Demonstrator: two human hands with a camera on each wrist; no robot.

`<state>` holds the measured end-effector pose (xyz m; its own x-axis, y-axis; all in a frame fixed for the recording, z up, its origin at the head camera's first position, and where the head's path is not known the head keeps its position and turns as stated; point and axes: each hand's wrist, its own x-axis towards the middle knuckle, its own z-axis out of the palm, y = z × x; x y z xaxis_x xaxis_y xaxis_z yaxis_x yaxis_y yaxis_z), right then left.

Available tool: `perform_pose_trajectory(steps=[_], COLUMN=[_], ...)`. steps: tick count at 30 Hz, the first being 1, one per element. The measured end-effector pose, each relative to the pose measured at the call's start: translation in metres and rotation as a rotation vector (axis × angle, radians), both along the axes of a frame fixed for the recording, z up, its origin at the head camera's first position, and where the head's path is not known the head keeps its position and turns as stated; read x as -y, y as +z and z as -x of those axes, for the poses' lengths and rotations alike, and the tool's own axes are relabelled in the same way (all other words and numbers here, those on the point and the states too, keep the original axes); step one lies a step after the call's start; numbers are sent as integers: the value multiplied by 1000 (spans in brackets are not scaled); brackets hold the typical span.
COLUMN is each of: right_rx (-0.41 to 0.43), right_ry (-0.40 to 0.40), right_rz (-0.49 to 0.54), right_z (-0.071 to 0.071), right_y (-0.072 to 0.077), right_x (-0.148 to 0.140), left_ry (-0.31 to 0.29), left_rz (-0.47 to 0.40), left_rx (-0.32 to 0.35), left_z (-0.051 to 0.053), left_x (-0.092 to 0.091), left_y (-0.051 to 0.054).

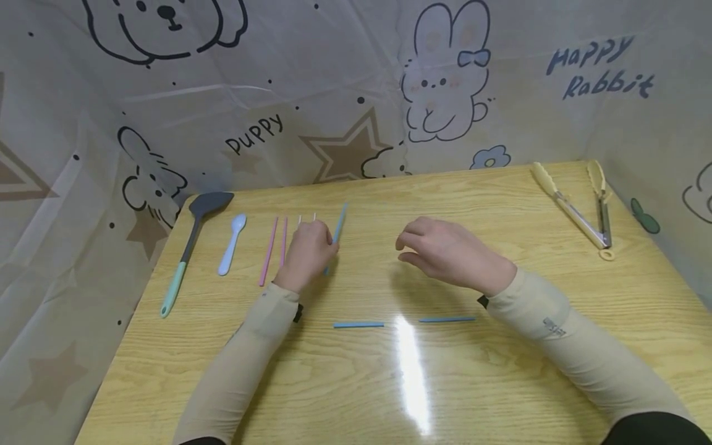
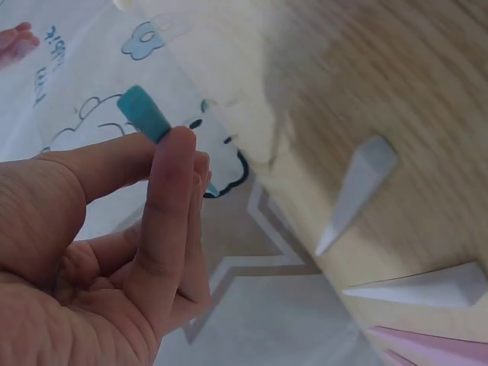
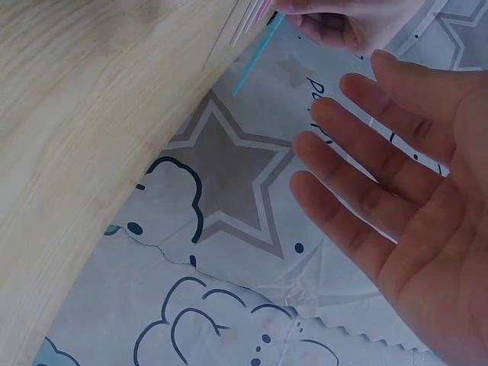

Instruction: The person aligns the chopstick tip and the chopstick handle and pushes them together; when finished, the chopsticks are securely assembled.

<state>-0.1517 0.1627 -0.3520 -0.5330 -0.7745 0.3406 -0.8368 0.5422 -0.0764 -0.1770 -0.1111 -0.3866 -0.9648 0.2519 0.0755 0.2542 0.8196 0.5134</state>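
My left hand [image 1: 305, 252] pinches a tapered blue chopstick [image 1: 340, 221] between thumb and fingers, raised off the table; its thick end [image 2: 143, 110] sticks out past the fingertips in the left wrist view. Beside that hand lie two white chopsticks [image 2: 360, 187], partly hidden in the head view, and two pink chopsticks [image 1: 269, 252]. My right hand [image 1: 453, 252] hovers to the right with fingers spread and slightly bent, holding nothing. In front of both hands, two more blue sticks, a left one [image 1: 358, 324] and a right one [image 1: 447, 319], lie sideways, end toward end with a gap.
On the left of the wooden table [image 1: 500, 383] lie a light blue spoon [image 1: 231, 245] and a grey spatula [image 1: 191, 238] with a green handle. Spread tongs [image 1: 581, 219] rest at the back right. A printed cloth [image 1: 334, 74] hangs behind the table's far edge.
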Motion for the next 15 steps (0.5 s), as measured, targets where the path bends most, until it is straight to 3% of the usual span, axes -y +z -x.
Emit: perform_pose_trajectory(steps=[9, 15], right_rx=[37, 56], right_ry=[-14, -22], right_rz=[-25, -41], right_z=[-1, -4], right_y=[-3, -6], right_x=[0, 0], left_ry=[111, 133], left_rz=[61, 88], left_rx=[117, 194], left_z=[8, 11], left_x=[3, 4], left_y=[-7, -13])
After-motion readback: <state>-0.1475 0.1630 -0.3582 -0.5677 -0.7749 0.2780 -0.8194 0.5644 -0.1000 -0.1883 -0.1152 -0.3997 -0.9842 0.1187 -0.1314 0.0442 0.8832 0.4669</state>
